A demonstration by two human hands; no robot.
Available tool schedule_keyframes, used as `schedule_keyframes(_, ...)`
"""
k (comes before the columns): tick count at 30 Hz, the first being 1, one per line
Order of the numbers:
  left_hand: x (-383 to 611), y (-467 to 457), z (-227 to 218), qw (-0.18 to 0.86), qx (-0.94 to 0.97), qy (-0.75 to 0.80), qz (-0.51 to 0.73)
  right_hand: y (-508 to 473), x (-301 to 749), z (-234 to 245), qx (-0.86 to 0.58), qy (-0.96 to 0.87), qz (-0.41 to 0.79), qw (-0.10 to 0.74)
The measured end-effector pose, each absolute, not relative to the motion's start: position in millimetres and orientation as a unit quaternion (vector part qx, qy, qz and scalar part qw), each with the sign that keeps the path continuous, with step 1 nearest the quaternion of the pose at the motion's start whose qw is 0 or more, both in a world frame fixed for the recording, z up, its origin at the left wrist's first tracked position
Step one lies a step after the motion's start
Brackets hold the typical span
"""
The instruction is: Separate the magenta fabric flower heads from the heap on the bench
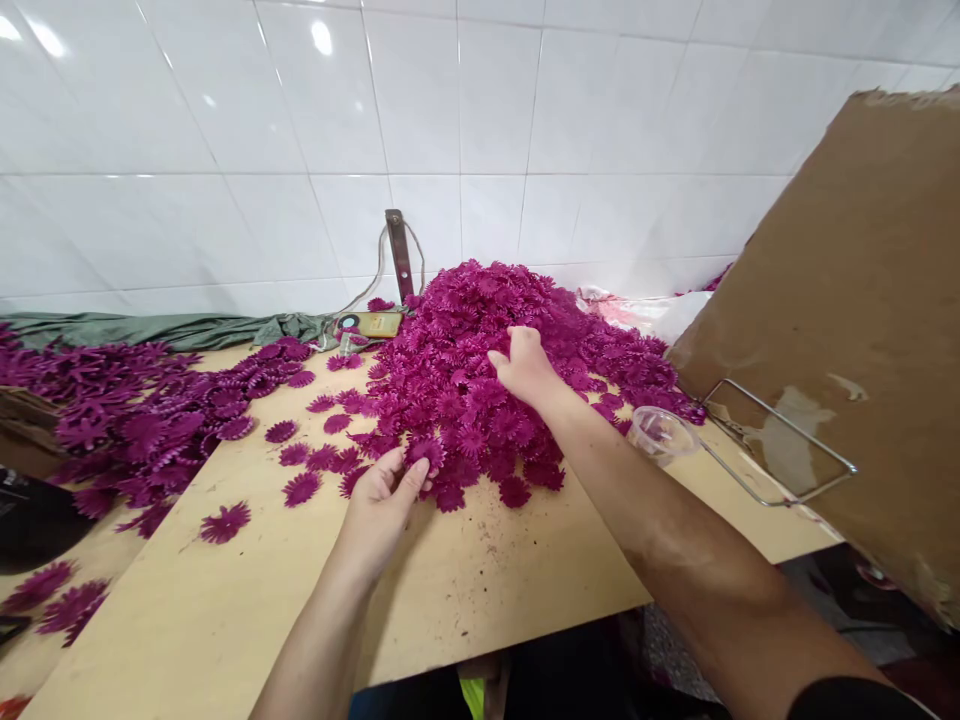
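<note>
A large heap of magenta artificial flower heads (pixel 480 310) with fringed petals rises on the wooden table, near the tiled wall. At its front edge, my left hand (pixel 386 495) pinches one flower head (pixel 426 450) between thumb and fingers. My right hand (pixel 527 370) reaches across to the upper middle of the heap. Its thumb and forefinger show a gap with nothing visible between them, while the other fingers are bent and partly hidden. Several single flower heads (pixel 302 488) lie scattered left of the heap.
A clear plastic tub (pixel 663 434) stands right of the heap, beside a bent metal wire frame (pixel 787 440) and a big cardboard box (pixel 840 300). More purple flower pieces (pixel 142 400) cover the left side. A yellowish device (pixel 371 323) lies behind, near a metal bracket (pixel 399 255).
</note>
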State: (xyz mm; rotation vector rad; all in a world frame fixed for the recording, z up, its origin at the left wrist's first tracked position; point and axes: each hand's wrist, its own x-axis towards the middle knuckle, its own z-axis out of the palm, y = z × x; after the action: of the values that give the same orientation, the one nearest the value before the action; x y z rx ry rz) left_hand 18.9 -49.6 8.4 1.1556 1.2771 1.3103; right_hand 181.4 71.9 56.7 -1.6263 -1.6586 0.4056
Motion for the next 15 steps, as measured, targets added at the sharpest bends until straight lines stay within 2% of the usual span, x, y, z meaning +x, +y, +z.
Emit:
schedule_keyframes(2, 18, -44, 9, 0.472, 0.451, 0.518, 0.553, 58, 177, 56, -0.606, -0.686, 0.158, 0.371)
schedule_keyframes(6, 20, -37, 9, 0.476, 0.444, 0.519, 0.554, 17, 163, 55, -0.476, -0.752, 0.314, 0.331)
schedule_keyframes(8, 21, -36, 8, 0.478, 0.444, 0.524, 0.548, 2, 159, 53, -0.435, -0.759, 0.356, 0.328)
schedule_keyframes(11, 23, -32, 6, 0.471, 0.444, 0.528, 0.549, -5, 154, 47, -0.43, -0.765, 0.358, 0.318)
schedule_keyframes(15, 27, -25, 6, 0.451, 0.426, 0.537, 0.571, 3, 152, 39, -0.4, -0.709, 0.491, 0.311)
